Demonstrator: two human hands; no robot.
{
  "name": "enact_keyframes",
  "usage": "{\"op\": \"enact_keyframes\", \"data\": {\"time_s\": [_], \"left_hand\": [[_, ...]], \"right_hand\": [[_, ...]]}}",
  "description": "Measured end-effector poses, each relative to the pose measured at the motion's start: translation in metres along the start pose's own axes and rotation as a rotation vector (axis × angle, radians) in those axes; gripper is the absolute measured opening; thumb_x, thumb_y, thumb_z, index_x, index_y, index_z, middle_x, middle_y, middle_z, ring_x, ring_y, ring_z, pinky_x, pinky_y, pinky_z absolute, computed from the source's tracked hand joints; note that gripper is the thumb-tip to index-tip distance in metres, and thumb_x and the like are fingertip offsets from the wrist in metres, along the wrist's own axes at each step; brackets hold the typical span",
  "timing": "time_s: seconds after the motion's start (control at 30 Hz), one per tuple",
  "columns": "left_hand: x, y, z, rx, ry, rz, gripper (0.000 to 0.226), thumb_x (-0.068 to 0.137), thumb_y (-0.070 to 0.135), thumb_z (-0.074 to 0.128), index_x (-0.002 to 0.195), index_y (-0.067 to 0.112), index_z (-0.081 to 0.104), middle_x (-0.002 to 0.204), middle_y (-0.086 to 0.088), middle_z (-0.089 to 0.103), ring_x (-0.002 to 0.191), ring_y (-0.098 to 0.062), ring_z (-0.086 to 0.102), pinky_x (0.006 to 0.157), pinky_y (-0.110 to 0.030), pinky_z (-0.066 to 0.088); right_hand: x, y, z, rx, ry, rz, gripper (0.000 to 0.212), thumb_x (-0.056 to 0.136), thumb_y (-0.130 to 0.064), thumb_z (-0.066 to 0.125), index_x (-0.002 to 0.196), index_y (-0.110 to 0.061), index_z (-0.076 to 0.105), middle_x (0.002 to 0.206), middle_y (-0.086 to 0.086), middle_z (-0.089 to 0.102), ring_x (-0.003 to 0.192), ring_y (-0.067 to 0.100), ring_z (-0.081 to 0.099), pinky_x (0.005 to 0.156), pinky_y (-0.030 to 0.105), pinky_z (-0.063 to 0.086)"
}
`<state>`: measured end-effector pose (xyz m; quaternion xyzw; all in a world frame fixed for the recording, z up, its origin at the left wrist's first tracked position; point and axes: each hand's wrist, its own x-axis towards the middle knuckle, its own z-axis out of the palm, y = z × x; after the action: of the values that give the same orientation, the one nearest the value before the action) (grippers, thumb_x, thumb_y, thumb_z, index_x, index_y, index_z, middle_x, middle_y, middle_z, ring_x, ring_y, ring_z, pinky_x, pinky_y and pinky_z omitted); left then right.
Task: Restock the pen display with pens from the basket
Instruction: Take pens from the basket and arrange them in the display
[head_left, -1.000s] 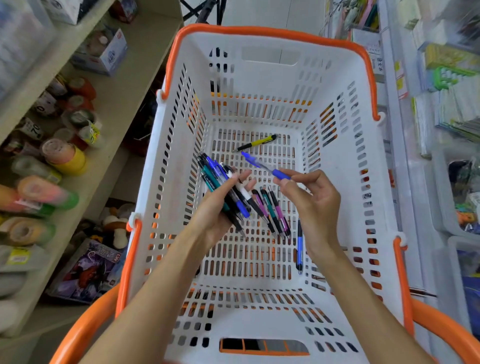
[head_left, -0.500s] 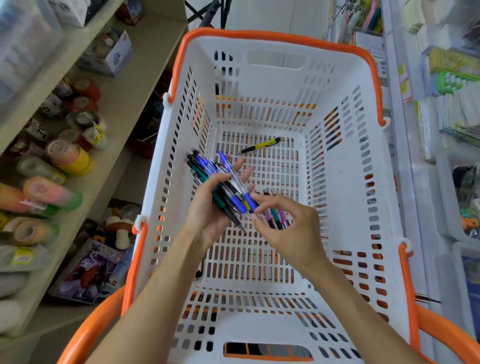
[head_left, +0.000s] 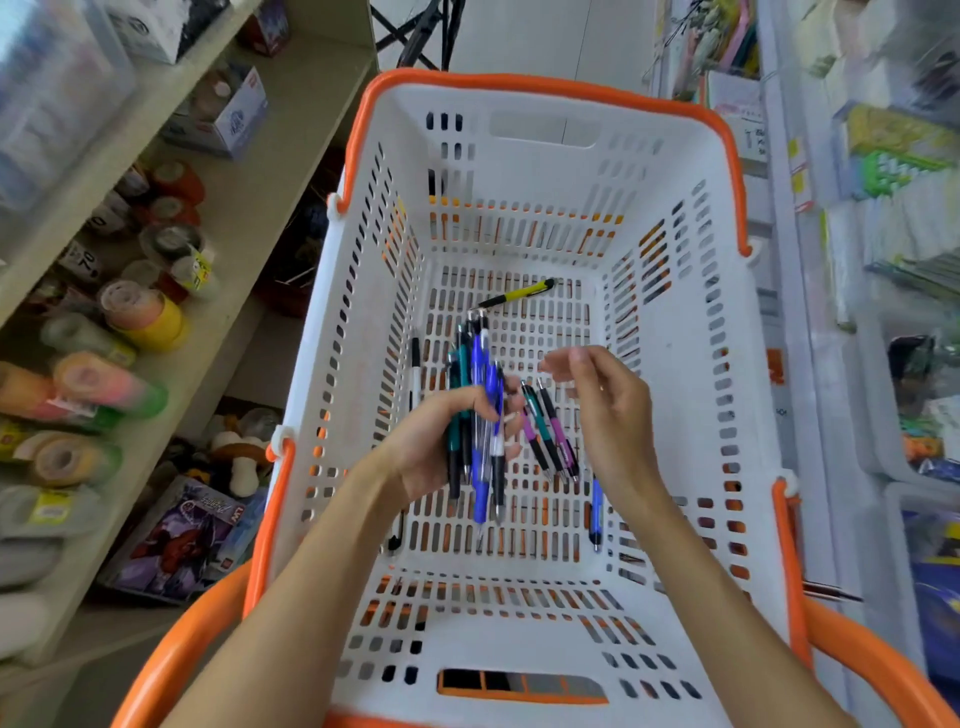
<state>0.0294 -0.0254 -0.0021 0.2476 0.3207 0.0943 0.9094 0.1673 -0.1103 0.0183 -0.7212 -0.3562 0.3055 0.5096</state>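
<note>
The left hand (head_left: 431, 447) is gripping a bundle (head_left: 480, 415) of blue and teal pens over the middle of the basket (head_left: 675, 332). The right hand (head_left: 608, 410) is hovering at 3 o'clock of it, fingers loosely spread and holding nothing. Beneath it three pens (head_left: 550, 431) are lying on the floor, a blue pen (head_left: 596, 512) at 5 o'clock, a yellow pen (head_left: 517, 293) at 12. They are probably light, stiff and slick; pinching mid-barrel should be surest.

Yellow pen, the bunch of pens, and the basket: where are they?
yellow pen (head_left: 517, 292): head view, middle of its barrel.
bunch of pens (head_left: 480, 374): head view, a blue barrel.
basket (head_left: 540, 82): head view, far orange rim.
</note>
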Motion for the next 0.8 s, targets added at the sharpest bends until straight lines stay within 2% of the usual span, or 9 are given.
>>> {"op": "enact_keyframes", "data": {"time_s": [0.07,0.2,0.3,0.4,0.53,0.6,0.67,0.73,0.8], "left_hand": [[-0.005,-0.008,0.009,0.044,-0.064,-0.105,0.042,0.066,0.001,0.052,0.107,0.008,0.056,0.082,-0.001,0.063,0.069,-0.013,0.059,0.07,-0.03,0.054],[-0.023,-0.017,0.031,0.276,-0.108,-0.31,0.028,0.069,0.007,0.067,0.097,0.007,0.061,0.079,0.001,0.068,0.07,-0.013,0.063,0.075,-0.027,0.053],[-0.025,-0.022,0.038,0.542,-0.033,-0.399,0.028,0.074,0.027,0.07,0.1,0.019,0.063,0.101,0.01,0.067,0.076,0.001,0.065,0.073,-0.017,0.05],[-0.032,-0.029,0.044,0.572,0.025,-0.515,0.014,0.091,0.027,0.059,0.103,0.019,0.062,0.099,0.013,0.068,0.074,0.011,0.063,0.069,-0.005,0.046],[-0.045,-0.034,0.044,0.674,0.048,-0.612,0.038,0.098,0.035,0.046,0.132,0.021,0.054,0.143,0.006,0.046,0.121,-0.002,0.041,0.108,-0.02,0.023],[-0.05,-0.035,0.043,0.686,-0.029,-0.654,0.028,0.091,0.032,0.061,0.115,0.019,0.066,0.13,0.002,0.059,0.116,-0.01,0.056,0.109,-0.032,0.037],[-0.052,-0.035,0.041,0.622,-0.031,-0.691,0.017,0.083,0.022,0.072,0.098,0.013,0.069,0.103,-0.002,0.071,0.091,-0.012,0.068,0.095,-0.032,0.052],[-0.059,-0.034,0.041,0.68,-0.029,-0.642,0.02,0.082,0.018,0.074,0.098,0.011,0.065,0.092,-0.001,0.071,0.078,-0.012,0.067,0.088,-0.03,0.053],[-0.067,-0.028,0.047,0.66,0.003,-0.557,0.018,0.086,0.017,0.07,0.101,0.013,0.061,0.087,0.003,0.072,0.074,-0.008,0.066,0.08,-0.026,0.054]], "right_hand": [[0.011,-0.004,-0.006,0.108,-0.122,0.165,0.031,0.103,-0.028,0.031,0.109,-0.024,0.061,0.116,-0.004,0.065,0.108,0.007,0.06,0.099,0.03,0.045],[0.014,-0.011,-0.015,0.091,-0.361,0.292,0.049,0.103,-0.038,0.017,0.139,-0.021,0.046,0.138,-0.004,0.052,0.125,0.018,0.049,0.098,0.023,0.038],[0.004,-0.011,-0.021,0.037,-0.406,0.3,0.049,0.103,-0.041,0.016,0.128,-0.025,0.056,0.133,0.0,0.058,0.117,0.026,0.056,0.096,0.026,0.044],[-0.014,-0.004,-0.027,0.033,-0.451,0.373,0.048,0.102,-0.042,0.017,0.114,-0.03,0.062,0.133,0.006,0.058,0.118,0.023,0.057,0.103,0.038,0.043],[-0.031,0.005,-0.028,-0.137,-0.578,0.387,0.053,0.099,-0.053,0.013,0.122,-0.037,0.059,0.151,0.004,0.036,0.138,0.024,0.034,0.114,0.052,0.024],[-0.035,0.005,-0.029,-0.178,-0.629,0.452,0.056,0.1,-0.05,0.012,0.132,-0.029,0.053,0.155,0.002,0.029,0.142,0.022,0.026,0.116,0.05,0.02],[-0.04,0.005,-0.029,-0.097,-0.673,0.567,0.056,0.1,-0.05,0.015,0.136,-0.024,0.048,0.151,0.001,0.034,0.135,0.019,0.037,0.112,0.043,0.032],[-0.044,0.002,-0.031,0.061,-0.667,0.689,0.058,0.1,-0.049,0.018,0.139,-0.016,0.045,0.141,-0.002,0.042,0.12,0.014,0.047,0.103,0.031,0.041],[-0.043,-0.002,-0.035,0.186,-0.659,0.722,0.058,0.099,-0.052,0.019,0.138,-0.017,0.045,0.145,-0.003,0.037,0.126,0.016,0.042,0.108,0.036,0.035]]}}
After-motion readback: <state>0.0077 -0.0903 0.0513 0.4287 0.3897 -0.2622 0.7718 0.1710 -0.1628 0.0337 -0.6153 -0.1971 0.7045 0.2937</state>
